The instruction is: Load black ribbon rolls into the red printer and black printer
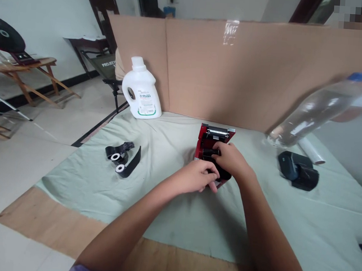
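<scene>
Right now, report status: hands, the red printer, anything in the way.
Left hand grips red printer front. Right hand fingers around black roll inside it. Black spools lie apart on the cloth, leftward.

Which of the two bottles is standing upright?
The white detergent bottle at the back left. The clear blue-capped bottle on the right is tilted in the air.

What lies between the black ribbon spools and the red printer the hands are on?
Only bare green cloth, in the head view. The ribbon spools lie left of the red printer, which the left hand and right hand grip.
</scene>
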Available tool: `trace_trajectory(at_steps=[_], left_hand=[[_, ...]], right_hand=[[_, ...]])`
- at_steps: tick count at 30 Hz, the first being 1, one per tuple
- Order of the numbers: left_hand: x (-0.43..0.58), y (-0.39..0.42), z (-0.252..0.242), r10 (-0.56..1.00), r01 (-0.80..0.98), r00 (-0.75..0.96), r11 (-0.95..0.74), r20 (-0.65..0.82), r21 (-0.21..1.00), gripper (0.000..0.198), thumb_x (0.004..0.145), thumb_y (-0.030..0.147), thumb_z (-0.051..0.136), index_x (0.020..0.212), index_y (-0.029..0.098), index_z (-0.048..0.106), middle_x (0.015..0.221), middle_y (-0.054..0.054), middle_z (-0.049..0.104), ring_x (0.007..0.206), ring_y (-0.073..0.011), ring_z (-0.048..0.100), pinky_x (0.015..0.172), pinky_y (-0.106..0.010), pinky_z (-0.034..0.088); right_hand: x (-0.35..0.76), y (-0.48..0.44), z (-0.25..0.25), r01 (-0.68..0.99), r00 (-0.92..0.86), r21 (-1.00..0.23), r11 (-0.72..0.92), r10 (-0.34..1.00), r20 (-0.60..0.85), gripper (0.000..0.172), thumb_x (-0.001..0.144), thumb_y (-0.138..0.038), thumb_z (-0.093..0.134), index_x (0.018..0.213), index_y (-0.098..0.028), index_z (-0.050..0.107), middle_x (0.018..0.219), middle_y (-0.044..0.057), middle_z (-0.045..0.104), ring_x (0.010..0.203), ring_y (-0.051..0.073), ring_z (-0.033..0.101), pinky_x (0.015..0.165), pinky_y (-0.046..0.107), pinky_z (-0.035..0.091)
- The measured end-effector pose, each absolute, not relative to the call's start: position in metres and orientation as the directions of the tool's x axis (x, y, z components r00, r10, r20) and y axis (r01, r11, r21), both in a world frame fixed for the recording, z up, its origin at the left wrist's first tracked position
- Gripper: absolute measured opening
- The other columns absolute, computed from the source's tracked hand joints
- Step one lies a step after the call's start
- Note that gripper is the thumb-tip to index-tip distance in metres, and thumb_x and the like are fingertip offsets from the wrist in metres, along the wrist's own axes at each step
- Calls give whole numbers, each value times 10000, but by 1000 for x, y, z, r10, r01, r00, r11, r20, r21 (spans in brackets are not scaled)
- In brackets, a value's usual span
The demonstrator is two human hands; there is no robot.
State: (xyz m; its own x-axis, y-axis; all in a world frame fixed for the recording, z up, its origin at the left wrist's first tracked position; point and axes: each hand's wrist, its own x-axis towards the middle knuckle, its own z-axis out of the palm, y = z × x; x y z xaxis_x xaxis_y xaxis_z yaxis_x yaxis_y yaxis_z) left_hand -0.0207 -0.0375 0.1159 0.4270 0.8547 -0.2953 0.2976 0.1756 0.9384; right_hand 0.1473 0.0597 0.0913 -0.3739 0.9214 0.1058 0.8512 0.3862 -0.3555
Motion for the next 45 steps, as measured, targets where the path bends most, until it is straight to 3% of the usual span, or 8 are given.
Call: trace_trajectory(at_steps=[7, 10, 15, 20, 27, 36, 41, 45], left_hand=[[-9, -34, 114, 837, 179, 320, 407, -444, 896, 175, 1008, 208, 409, 1110, 172, 546, 738, -42, 759, 342, -72, 441, 406, -217, 253], [-9, -35, 115, 842, 142, 304, 422, -445, 895, 131, 999, 218, 456, 1091, 173, 539, 736, -47, 766, 334, -65, 431, 401, -209, 243], [-12, -39, 116, 840, 131, 303, 432, -451, 892, 121, 989, 227, 479, 1073, 168, 542, 811, -78, 784, 345, -57, 451, 405, -209, 251], [-18, -45, 98, 853, 105, 398, 324, -338, 940, 179, 964, 329, 534, 1012, 164, 581, 924, -118, 793, 402, -57, 513, 407, -200, 264], [-17, -53, 75, 881, -1, 399, 279, -255, 960, 314, 900, 463, 595, 997, 166, 567, 913, -124, 785, 433, -73, 550, 427, -197, 334], [-20, -71, 64, 903, 15, 387, 196, -187, 980, 297, 1012, 448, 476, 1058, 180, 595, 1006, -107, 776, 489, -66, 563, 480, -207, 347], [-34, -71, 76, 927, 85, 328, 160, -179, 983, 361, 992, 474, 521, 1215, 201, 598, 883, -51, 754, 443, -79, 473, 485, -236, 333], [-50, -43, 78, 995, 78, -22, 99, -97, 992, 321, 920, 434, 625, 1124, 200, 548, 572, 90, 454, 499, -98, 402, 533, -216, 309]], right_hand=[[132, 64, 94, 897, -348, -273, 348, 936, 51, 95, 718, -135, 704, 761, -213, 736, 921, 134, 733, 1081, 351, 596, 742, 373, 467], [143, 67, 103, 838, -408, -393, 380, 913, 11, 37, 760, -217, 714, 758, -217, 751, 899, 105, 741, 1034, 332, 624, 734, 367, 476], [192, 77, 114, 709, -310, -672, 214, 950, -25, 378, 824, -554, 697, 935, -198, 762, 917, 82, 747, 812, 258, 671, 710, 370, 509], [199, 82, 91, 471, -202, -822, 321, 946, 254, 827, 750, -515, 787, 1462, -226, 482, 1381, 163, 626, 1182, 309, 623, 872, 437, 540], [193, 55, 65, 402, -250, -799, 447, 893, 374, 451, 853, -463, 681, 1232, -237, 584, 1286, 110, 611, 960, 215, 613, 711, 339, 503], [199, 26, 42, 220, -197, -885, 411, 907, 373, 222, 907, -447, 668, 880, -227, 648, 1359, 104, 534, 1238, 262, 576, 893, 392, 541], [180, 18, 29, 87, -78, -957, 276, 960, 270, 311, 916, -427, 614, 1188, -275, 603, 1436, 108, 533, 1310, 264, 554, 957, 403, 553], [170, 14, 18, -45, -12, -979, 201, 979, 202, 482, 908, -402, 611, 1364, -286, 506, 1515, 107, 523, 1356, 255, 541, 1081, 432, 499]])
